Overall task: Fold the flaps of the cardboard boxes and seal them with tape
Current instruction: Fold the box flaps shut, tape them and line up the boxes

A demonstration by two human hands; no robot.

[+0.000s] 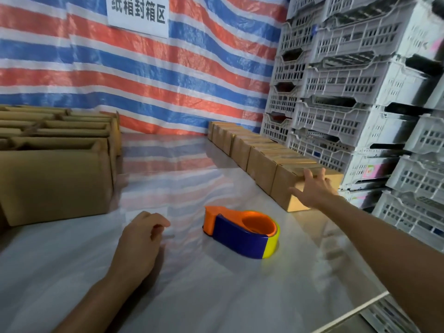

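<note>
Head view: a row of closed boxes (249,150) lines the right side, tops apparently taped (glossy strips show), and the right hand (314,188) lies on the nearest box (284,186), fingers straight and spread, gripping nothing. The left hand (141,239) rests loosely curled and empty near the tape dispenser (240,233); the open boxes (55,181) at left look not yet sealed.

The tape dispenser (241,233) lies on the table (216,296). Left of it stand open boxes (55,179) (packed close together); to its right a row of closed boxes (259,159) runs back toward the tarp (168,80), with stacked crates (348,92) farther right.
</note>
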